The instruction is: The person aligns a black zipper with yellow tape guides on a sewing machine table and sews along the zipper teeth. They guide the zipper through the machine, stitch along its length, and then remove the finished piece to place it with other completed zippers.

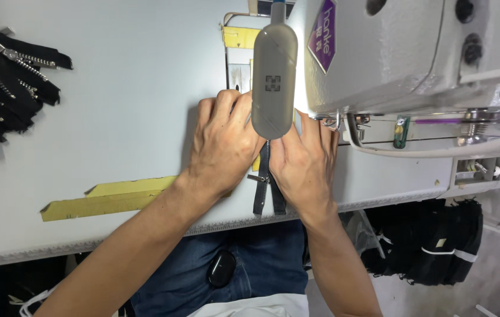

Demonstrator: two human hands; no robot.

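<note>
Black zipper tape [266, 186] is held flat on a pale grey sewing table [115, 105], pinned between two bare hands just in front of the needle area of a white industrial sewing machine [414, 53]. The left hand [223, 147] is spread palm down on the table with its fingertips pressed at the tape's left side; the right hand [306, 161] lies flat on the tape's right side, fingers pointed towards the presser foot [331, 121]. Neither hand is closed around anything; both press rather than grasp.

A grey oblong lamp head [274, 79] hangs over the work and hides the far end of the tape, so whether the tape is already under the foot cannot be told. The step in hand is judged to be the guiding of the zipper tape to the needle, and the next move would call for an even push away from the near edge, with the fingertips kept left of the foot.

Room is tight on the right, where the machine's body and its wire guard [426, 151] close in. Open table is left to the far left, up to a heap of black zippers [3, 82]. A strip of yellow tape [106, 198] lies near the left wrist, and the tape's loose end hangs just over the table's ruled near edge [244, 223].
</note>
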